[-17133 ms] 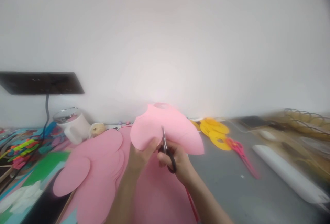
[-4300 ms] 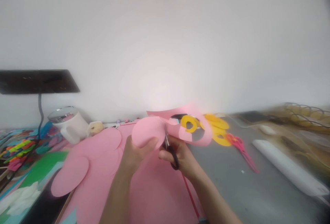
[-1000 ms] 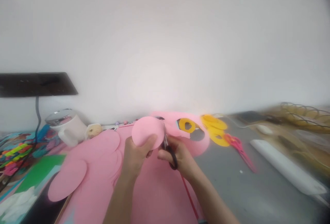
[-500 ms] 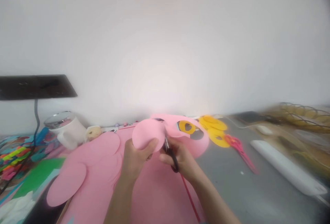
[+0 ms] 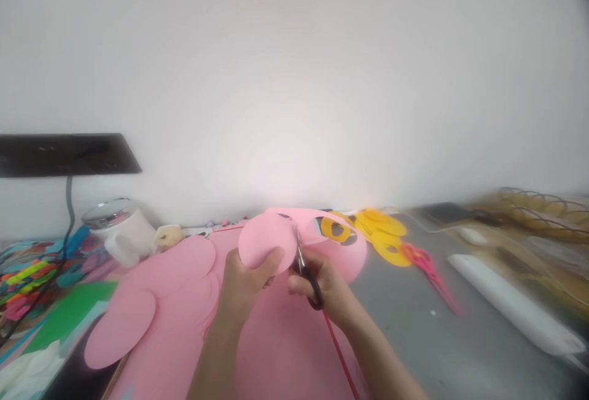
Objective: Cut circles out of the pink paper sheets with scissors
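My left hand [image 5: 246, 283] pinches a round pink paper piece [image 5: 267, 243], thumb on its front. My right hand [image 5: 322, 283] is closed round black-handled scissors [image 5: 306, 271], whose blades point up along the round piece's right edge. To the right of the blades hangs the rest of the pink sheet [image 5: 343, 253], with cut-out holes in it. Through those holes a yellow ring [image 5: 335, 228] shows.
Several pink cut-out petals [image 5: 179, 277] lie on a large pink sheet [image 5: 280, 345] below my hands. Yellow paper rings [image 5: 384, 234], pink scissors [image 5: 430, 274] and a white roll [image 5: 510, 311] lie on the grey table at right. A white mug [image 5: 124, 234] and colourful paper scraps [image 5: 32, 277] sit at left.
The scissors have cut round the pink piece, which now stands out as a near-circle. The leftover sheet has dropped lower to the right. Both hands have stayed in about the same place.
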The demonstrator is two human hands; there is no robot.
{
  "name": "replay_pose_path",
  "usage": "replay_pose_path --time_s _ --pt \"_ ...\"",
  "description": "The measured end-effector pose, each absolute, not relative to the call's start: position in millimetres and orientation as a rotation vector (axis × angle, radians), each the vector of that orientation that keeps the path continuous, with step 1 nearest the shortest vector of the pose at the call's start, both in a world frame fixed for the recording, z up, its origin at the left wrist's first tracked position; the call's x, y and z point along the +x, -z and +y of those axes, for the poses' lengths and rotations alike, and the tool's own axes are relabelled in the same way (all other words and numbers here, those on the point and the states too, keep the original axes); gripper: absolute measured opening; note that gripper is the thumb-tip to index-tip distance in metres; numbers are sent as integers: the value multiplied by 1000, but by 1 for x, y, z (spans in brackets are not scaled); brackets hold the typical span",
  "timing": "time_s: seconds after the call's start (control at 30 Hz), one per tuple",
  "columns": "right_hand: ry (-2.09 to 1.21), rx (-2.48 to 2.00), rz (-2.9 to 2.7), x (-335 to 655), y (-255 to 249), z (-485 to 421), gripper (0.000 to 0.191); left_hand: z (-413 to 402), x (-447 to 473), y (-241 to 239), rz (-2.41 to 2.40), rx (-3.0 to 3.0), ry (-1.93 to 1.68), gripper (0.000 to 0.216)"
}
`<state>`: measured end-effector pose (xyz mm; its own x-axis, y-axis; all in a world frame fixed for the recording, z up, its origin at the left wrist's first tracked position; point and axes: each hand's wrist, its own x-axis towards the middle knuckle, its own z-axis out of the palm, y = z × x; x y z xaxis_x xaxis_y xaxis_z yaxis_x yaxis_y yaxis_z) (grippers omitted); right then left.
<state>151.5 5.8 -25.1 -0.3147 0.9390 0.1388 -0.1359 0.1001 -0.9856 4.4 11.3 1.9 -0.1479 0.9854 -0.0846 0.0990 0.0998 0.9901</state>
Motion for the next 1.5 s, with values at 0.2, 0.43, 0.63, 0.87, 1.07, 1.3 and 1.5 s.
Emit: replay_pose_path --time_s 0.2,0.43,0.63,0.87,1.07,1.3,1.5 --pt "-1414 -941 -1360 150 26 5 32 13 4 3 1362 1119 -1259 30" --pt "-1427 -971 -1334 149 29 5 26 13 4 5 1330 1158 -1289 37" --pt "-1473 -909 -1354 144 21 2 31 11 8 1 1303 1169 -1312 38" --pt "-1407 -916 -1445 147 19 3 39 10 4 -3 1390 1209 -1214 38" --pt "-1409 -911 -1432 147 20 3 46 7 4 -7 1389 1210 -1184 38" --pt "-1417 -951 -1470 147 18 1 29 6 6 -8 1413 1201 -1208 36" --pt "-1422 -954 -1412 147 20 1 26 5 7 -10 1420 1206 -1218 38"
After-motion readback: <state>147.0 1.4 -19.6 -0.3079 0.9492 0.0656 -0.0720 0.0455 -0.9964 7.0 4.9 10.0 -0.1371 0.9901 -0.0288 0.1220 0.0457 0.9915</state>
